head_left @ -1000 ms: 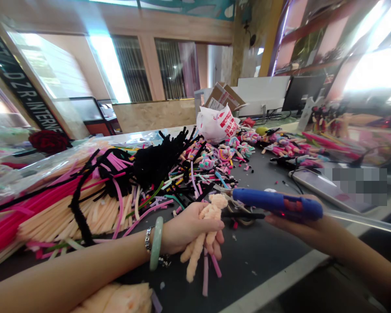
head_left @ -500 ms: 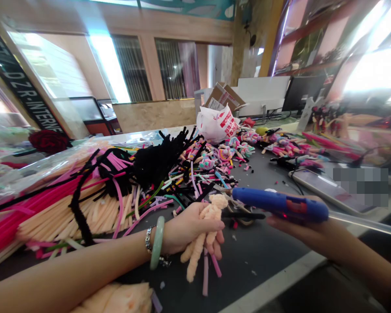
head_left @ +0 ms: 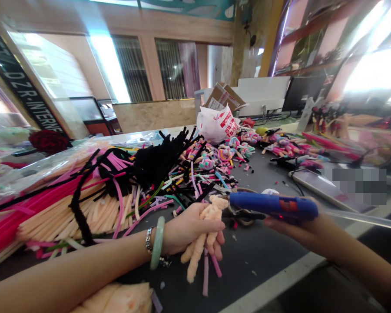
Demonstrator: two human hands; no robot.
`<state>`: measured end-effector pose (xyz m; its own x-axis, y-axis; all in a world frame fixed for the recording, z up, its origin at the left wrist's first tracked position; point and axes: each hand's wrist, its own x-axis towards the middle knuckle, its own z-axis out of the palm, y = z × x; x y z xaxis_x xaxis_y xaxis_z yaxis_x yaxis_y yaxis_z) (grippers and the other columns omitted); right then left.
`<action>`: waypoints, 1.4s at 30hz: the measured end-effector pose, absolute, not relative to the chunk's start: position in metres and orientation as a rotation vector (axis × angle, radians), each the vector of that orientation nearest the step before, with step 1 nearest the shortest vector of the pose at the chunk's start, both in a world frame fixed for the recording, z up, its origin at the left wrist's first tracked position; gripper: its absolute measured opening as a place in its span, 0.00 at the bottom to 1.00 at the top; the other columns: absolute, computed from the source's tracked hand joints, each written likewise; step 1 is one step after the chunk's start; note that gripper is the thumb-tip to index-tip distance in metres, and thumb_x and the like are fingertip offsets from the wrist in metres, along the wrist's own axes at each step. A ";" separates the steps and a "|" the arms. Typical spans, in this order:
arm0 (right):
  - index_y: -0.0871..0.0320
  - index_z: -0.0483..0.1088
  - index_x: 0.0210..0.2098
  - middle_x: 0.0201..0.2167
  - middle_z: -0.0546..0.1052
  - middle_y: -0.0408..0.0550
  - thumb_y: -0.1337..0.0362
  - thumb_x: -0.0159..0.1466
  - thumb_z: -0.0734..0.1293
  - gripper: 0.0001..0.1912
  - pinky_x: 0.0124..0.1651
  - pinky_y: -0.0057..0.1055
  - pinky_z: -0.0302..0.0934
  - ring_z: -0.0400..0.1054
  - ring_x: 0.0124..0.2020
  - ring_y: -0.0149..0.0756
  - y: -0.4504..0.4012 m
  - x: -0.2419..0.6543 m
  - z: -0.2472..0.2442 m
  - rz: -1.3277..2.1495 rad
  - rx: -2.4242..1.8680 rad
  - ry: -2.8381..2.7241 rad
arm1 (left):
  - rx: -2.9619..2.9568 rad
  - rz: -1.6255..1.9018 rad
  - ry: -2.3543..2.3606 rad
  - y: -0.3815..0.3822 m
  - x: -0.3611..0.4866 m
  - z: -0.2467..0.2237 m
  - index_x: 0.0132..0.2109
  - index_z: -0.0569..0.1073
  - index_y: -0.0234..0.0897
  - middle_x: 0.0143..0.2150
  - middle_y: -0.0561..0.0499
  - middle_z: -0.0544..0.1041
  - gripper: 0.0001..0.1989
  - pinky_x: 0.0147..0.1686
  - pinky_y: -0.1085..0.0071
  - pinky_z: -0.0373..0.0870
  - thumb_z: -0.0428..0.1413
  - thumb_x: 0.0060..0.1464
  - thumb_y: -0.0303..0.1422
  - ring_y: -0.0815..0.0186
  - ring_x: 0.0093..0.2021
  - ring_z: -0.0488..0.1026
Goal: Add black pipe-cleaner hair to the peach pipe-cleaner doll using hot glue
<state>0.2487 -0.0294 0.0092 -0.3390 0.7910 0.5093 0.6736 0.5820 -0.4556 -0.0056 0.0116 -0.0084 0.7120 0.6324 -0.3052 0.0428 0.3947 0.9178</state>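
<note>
My left hand [head_left: 195,228] is closed around a small peach figure of twisted pipe cleaners [head_left: 211,213]. Its head end points up and its limbs hang below my fingers. In my right hand [head_left: 296,230] is a blue hot glue gun [head_left: 273,206], with a clear glue stick [head_left: 365,218] coming out of its back and a small red light on its side. The gun's tip is close to the figure's upper end; whether they touch I cannot tell. Scissors [head_left: 244,213] lie on the dark table behind, partly covered by the gun. Two pink-purple stems [head_left: 206,276] lie below my left hand.
Bundles of peach pipe cleaners [head_left: 94,217] and a black heap of them [head_left: 159,158] cover the left side. Colourful small figures [head_left: 228,152] and cut pieces are strewn behind. A white plastic bag [head_left: 217,124] stands at the back, a phone [head_left: 329,189] at right.
My right hand has brought the glue gun slightly left, its tip closer to the peach figure. My left hand and the figure have hardly moved.
</note>
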 end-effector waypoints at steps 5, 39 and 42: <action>0.53 0.68 0.22 0.15 0.70 0.41 0.52 0.58 0.66 0.14 0.18 0.30 0.62 0.67 0.17 0.36 -0.030 0.248 0.011 0.187 -1.188 -2.078 | 1.128 0.403 0.723 0.012 -0.005 -0.009 0.27 0.69 0.29 0.20 0.50 0.74 0.10 0.16 0.79 0.69 0.58 0.50 0.32 0.68 0.19 0.74; 0.56 0.71 0.30 0.21 0.76 0.43 0.54 0.59 0.67 0.12 0.24 0.29 0.64 0.70 0.20 0.37 -0.031 0.251 0.004 0.207 -1.209 -2.119 | 1.152 0.392 0.712 0.013 -0.007 -0.011 0.29 0.69 0.29 0.22 0.49 0.74 0.10 0.16 0.79 0.69 0.59 0.50 0.33 0.67 0.19 0.75; 0.56 0.70 0.29 0.21 0.77 0.44 0.55 0.59 0.66 0.11 0.24 0.29 0.64 0.70 0.20 0.36 -0.029 0.251 0.004 0.137 -1.175 -2.124 | 1.147 0.402 0.708 0.012 -0.007 -0.011 0.28 0.69 0.29 0.21 0.50 0.74 0.10 0.16 0.79 0.69 0.58 0.50 0.33 0.68 0.19 0.75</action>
